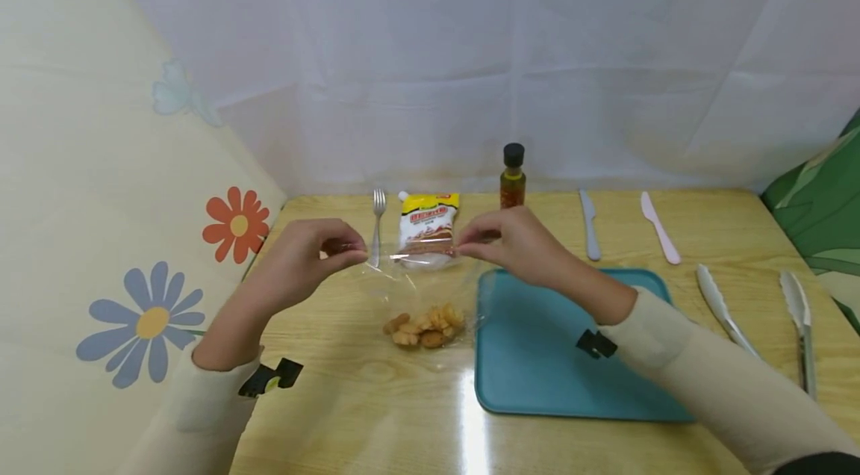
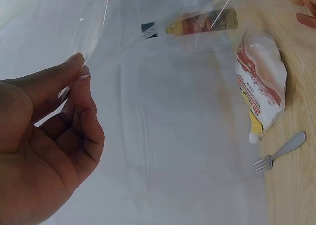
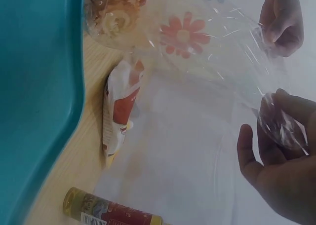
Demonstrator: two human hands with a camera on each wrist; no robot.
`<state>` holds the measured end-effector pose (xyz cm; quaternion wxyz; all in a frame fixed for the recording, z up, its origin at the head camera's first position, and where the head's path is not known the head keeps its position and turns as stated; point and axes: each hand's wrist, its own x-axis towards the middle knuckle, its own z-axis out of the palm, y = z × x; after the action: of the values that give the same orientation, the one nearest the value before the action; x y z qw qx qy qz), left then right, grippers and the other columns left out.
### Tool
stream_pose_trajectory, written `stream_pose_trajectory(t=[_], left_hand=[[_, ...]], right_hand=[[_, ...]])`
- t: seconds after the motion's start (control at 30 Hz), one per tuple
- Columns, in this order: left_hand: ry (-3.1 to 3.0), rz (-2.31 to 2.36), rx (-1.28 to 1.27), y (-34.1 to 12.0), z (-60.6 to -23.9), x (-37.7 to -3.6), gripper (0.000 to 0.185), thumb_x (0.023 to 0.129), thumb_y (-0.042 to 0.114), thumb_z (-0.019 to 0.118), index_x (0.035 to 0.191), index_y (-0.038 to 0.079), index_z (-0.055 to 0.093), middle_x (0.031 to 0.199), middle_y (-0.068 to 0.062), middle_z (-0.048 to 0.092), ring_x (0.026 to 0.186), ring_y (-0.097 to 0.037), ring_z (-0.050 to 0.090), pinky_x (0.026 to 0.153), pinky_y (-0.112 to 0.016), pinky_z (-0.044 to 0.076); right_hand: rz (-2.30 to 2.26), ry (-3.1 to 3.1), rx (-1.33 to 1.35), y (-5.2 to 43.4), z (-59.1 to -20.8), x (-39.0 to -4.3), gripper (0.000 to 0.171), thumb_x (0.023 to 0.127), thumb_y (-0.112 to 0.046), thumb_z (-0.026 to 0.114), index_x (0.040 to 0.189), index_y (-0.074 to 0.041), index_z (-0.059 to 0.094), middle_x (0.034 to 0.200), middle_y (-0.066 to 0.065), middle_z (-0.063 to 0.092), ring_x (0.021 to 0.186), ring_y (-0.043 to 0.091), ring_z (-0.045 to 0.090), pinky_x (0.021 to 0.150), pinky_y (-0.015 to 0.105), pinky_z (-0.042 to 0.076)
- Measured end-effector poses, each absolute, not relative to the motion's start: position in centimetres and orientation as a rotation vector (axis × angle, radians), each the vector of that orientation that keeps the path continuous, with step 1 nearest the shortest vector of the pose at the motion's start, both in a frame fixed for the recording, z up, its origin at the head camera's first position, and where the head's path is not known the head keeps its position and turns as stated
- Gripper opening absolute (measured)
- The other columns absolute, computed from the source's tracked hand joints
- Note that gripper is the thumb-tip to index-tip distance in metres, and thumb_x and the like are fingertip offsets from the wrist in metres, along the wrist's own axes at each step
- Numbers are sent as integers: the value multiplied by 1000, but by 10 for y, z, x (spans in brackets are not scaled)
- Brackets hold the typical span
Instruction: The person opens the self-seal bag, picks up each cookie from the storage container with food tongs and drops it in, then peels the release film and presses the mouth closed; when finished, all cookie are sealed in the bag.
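Clear plastic bag [image 1: 419, 288] — held up over the wooden table [image 1: 376, 415], top edge stretched between both hands; fried snack pieces [image 1: 425, 327] sit at its bottom, just left of the teal tray [image 1: 537, 378]. Left hand [image 1: 305, 258] — thumb and fingers pinch the bag's left corner. Right hand [image 1: 513, 243] — fingertips pinch the right corner. Behind the bag: fork [image 1: 378, 225], sauce pouch [image 1: 428, 228], small bottle [image 1: 513, 178]. To the right: two knives [image 1: 625, 225], tongs [image 1: 759, 311].
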<state>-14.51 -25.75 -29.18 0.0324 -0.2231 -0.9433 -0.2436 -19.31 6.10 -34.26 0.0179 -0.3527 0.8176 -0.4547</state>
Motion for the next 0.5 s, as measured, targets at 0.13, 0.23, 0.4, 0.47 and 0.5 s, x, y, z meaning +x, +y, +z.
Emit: stream_pose_trajectory(t=[0.13, 0.23, 0.4, 0.47, 0.5], left_hand=[[-2835, -775, -703, -266, -291, -141, 4, 91, 14, 80, 93, 16, 77, 83, 8, 68, 75, -10, 61, 69, -27, 53], [-2784, -846, -737, -272, -291, -137, 10, 90, 9, 80, 93, 18, 76, 84, 8, 69, 76, -10, 62, 70, -24, 54], [-2728, -1132, -852, -282, -292, -131, 18, 91, -2, 75, 95, 15, 75, 88, 4, 70, 79, -14, 65, 73, -22, 55], [-2711, -1272, -923, -285, -291, -127, 18, 93, -6, 71, 97, 11, 74, 91, 0, 70, 81, -16, 67, 72, -23, 56], [-2706, -1329, -956, -287, -291, -124, 18, 93, -7, 70, 98, 10, 74, 93, -2, 71, 82, -16, 67, 72, -23, 56]], right_hand=[[-1492, 2482, -1075, 68, -344, -191, 15, 98, -13, 71, 111, -9, 79, 104, 3, 78, 90, 12, 72, 78, 32, 60], [-1583, 2391, -1076, 72, -346, -190, 17, 100, -8, 68, 113, -7, 79, 105, 6, 78, 93, 16, 74, 79, 32, 61], [-1681, 2187, -1107, 75, -349, -182, 21, 102, -4, 62, 117, -3, 77, 110, 6, 78, 104, 20, 74, 85, 31, 61], [-1696, 2115, -1107, 76, -349, -175, 22, 103, -4, 61, 118, -3, 76, 113, 6, 78, 107, 18, 73, 89, 32, 60], [-1701, 2080, -1104, 76, -349, -171, 22, 103, -4, 61, 119, -3, 76, 114, 7, 77, 108, 18, 73, 91, 33, 59]])
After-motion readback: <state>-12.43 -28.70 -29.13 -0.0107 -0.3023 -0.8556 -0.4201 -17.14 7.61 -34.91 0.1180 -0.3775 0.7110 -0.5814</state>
